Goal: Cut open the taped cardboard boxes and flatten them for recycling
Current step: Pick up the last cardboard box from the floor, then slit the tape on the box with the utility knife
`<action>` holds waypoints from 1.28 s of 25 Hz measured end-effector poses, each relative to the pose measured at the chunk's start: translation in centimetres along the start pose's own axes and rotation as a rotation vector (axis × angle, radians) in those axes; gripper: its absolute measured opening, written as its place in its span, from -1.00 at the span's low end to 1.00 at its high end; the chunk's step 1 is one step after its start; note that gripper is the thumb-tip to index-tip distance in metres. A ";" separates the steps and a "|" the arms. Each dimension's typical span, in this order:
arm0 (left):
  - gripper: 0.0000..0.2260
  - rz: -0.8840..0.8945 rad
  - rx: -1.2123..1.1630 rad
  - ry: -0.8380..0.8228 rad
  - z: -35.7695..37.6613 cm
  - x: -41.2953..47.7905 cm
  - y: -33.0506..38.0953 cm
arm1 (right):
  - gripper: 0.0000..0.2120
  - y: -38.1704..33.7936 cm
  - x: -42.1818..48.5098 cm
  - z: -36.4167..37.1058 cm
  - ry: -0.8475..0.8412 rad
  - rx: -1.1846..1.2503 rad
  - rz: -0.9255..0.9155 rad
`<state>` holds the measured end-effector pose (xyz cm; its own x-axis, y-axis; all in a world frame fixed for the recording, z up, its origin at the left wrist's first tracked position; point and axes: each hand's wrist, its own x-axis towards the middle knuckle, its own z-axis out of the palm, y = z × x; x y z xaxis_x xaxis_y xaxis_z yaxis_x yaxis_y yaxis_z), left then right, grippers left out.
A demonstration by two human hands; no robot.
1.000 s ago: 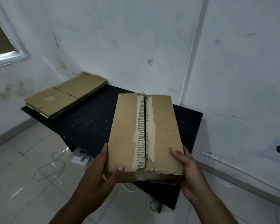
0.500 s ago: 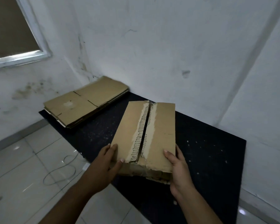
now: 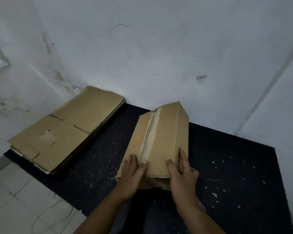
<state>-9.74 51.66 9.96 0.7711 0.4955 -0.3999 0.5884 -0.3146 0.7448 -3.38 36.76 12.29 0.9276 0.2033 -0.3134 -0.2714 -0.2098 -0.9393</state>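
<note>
On the near middle of the black table lies the cardboard box, its length running from near to far and leaning slightly right. Its top flaps meet at a torn seam where the corrugation shows. The left hand lies flat on the near end of the left flap, fingers straight and reaching the seam. The right hand rests on the right flap, fingers extended along the top and the right edge. Far left on the table sits a stack of flattened cardboard, against the white wall. Pale floor tiles show at near left.
</note>
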 end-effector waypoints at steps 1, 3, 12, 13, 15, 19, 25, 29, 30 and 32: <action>-0.03 0.021 -0.069 -0.026 -0.9 1.0 0.2 | -0.42 -0.7 -0.2 1.1 0.033 -0.042 -0.030; -0.26 0.058 -0.140 -0.111 -3.3 3.0 0.6 | -0.53 -1.8 -0.8 3.7 0.091 -0.120 -0.107; -0.29 -0.004 -0.139 -0.371 -17.0 7.1 3.4 | -0.29 -4.6 -0.7 16.2 0.147 -0.370 -0.238; -0.38 0.033 -0.095 -0.298 -17.5 7.2 3.6 | -0.30 -4.5 -0.6 17.0 0.126 -0.344 -0.242; -0.51 0.096 -0.061 -0.163 -18.1 7.7 3.9 | -0.30 -4.6 -0.7 18.4 0.052 -0.300 -0.216; 0.05 0.087 0.050 -0.111 -18.8 9.8 3.9 | -0.44 -4.7 -1.0 19.3 -0.169 -0.115 -0.178; 0.14 0.035 0.004 -0.145 -20.9 13.5 1.6 | -0.75 -1.9 2.9 18.5 0.136 -0.219 -0.255; -0.38 -0.044 -0.277 -0.290 -21.0 14.8 -1.0 | -0.56 0.0 5.0 16.3 0.239 -0.159 0.114; -0.43 -0.079 -0.330 -0.356 -20.7 15.0 -1.8 | -0.49 0.1 5.4 15.7 0.203 -0.112 0.216; -0.42 -0.127 -0.378 -0.448 -19.8 15.3 -3.1 | -0.47 0.4 6.1 14.8 0.149 -0.011 0.322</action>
<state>-4.58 76.25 12.08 0.7761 0.0948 -0.6235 0.6189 0.0750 0.7819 -1.67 52.09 7.96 0.8225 -0.0169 -0.5685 -0.5539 -0.2504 -0.7940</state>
